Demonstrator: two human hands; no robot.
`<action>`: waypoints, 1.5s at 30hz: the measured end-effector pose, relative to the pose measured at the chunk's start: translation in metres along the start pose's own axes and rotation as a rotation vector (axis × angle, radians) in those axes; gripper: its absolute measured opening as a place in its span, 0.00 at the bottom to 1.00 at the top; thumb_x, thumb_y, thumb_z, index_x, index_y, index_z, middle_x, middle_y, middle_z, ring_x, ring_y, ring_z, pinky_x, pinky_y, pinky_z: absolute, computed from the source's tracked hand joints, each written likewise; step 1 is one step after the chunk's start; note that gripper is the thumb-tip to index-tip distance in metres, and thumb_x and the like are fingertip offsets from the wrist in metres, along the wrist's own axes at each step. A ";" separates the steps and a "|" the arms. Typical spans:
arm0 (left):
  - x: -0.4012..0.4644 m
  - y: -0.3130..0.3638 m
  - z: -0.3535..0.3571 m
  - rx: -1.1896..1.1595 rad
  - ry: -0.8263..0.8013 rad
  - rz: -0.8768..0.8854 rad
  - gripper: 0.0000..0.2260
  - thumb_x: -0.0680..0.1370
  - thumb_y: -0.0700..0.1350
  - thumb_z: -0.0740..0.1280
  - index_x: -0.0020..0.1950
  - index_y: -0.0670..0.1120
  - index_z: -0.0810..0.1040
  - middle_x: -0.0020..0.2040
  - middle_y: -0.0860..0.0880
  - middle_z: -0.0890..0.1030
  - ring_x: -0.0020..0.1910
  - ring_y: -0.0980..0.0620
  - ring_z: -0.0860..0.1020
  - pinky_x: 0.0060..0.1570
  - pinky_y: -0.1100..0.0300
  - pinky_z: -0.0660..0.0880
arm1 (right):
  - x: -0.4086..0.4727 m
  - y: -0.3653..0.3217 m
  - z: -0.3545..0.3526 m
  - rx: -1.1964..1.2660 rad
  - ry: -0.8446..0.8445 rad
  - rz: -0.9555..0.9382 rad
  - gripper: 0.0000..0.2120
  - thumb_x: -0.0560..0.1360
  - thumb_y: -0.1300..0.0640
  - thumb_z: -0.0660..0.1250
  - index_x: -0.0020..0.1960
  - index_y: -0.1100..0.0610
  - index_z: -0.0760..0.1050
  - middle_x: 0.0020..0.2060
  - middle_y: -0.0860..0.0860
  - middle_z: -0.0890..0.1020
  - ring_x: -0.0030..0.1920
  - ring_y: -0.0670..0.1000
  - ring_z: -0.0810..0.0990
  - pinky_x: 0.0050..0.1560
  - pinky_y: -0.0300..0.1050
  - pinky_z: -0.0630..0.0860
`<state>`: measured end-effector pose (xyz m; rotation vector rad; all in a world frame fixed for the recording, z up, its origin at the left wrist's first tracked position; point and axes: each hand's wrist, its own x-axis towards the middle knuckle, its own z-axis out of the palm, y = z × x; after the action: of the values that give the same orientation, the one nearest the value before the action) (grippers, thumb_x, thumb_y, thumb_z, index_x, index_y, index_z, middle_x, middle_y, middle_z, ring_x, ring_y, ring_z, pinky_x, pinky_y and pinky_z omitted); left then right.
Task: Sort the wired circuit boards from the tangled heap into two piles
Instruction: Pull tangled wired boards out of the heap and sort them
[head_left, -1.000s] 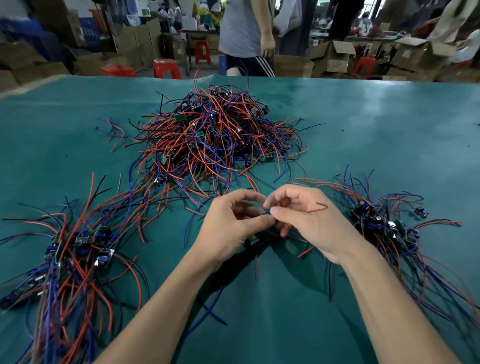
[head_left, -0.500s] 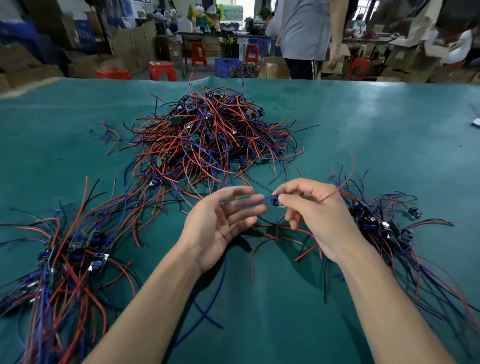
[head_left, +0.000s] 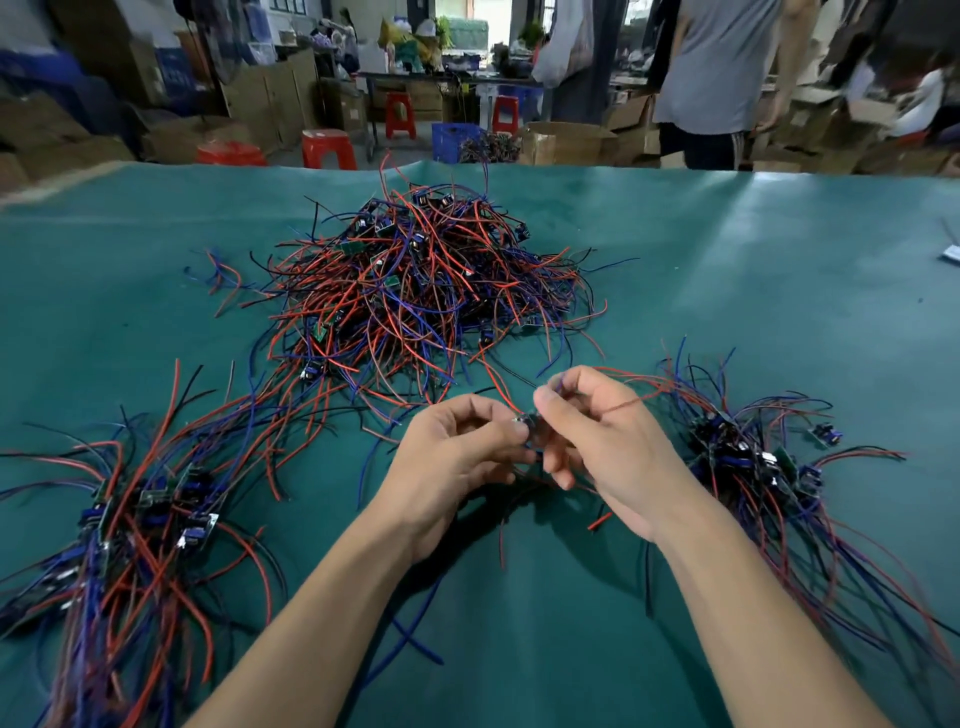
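Small wired circuit board (head_left: 531, 427), red and blue leads trailing, pinched between left hand (head_left: 451, 457) and right hand (head_left: 602, 441) fingers, tangled heap (head_left: 415, 291) at 12 o'clock.

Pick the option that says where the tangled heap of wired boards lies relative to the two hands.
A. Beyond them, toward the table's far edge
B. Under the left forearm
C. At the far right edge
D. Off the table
A: the tangled heap lies beyond the left hand and right hand, mid-table on the green table.

Bare green table (head_left: 753, 291) lies open between tangled heap (head_left: 415, 291) and right pile (head_left: 758, 462).
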<state>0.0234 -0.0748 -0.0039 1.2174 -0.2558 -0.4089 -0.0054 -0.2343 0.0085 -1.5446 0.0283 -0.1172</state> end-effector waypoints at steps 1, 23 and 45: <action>0.000 0.000 0.000 -0.009 0.000 0.008 0.06 0.74 0.34 0.70 0.44 0.43 0.77 0.39 0.43 0.80 0.35 0.50 0.81 0.33 0.64 0.75 | 0.000 0.000 0.002 0.053 0.025 0.013 0.07 0.83 0.62 0.65 0.46 0.58 0.70 0.31 0.55 0.77 0.24 0.49 0.74 0.22 0.39 0.68; -0.017 -0.006 0.006 0.250 0.042 0.082 0.12 0.68 0.41 0.78 0.45 0.38 0.80 0.34 0.46 0.78 0.31 0.52 0.76 0.31 0.64 0.72 | 0.009 0.012 -0.027 0.011 0.639 -0.219 0.11 0.78 0.63 0.72 0.38 0.53 0.83 0.26 0.53 0.83 0.25 0.51 0.83 0.33 0.47 0.82; -0.009 -0.029 0.016 1.291 0.211 0.540 0.07 0.78 0.47 0.63 0.47 0.46 0.78 0.45 0.51 0.74 0.51 0.49 0.72 0.42 0.50 0.76 | 0.004 -0.079 -0.137 -1.131 0.363 0.052 0.05 0.76 0.58 0.75 0.52 0.55 0.84 0.41 0.56 0.88 0.39 0.58 0.87 0.50 0.55 0.82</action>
<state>0.0036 -0.0927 -0.0261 2.3316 -0.6993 0.4650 -0.0190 -0.3722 0.0840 -2.6258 0.4923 -0.3842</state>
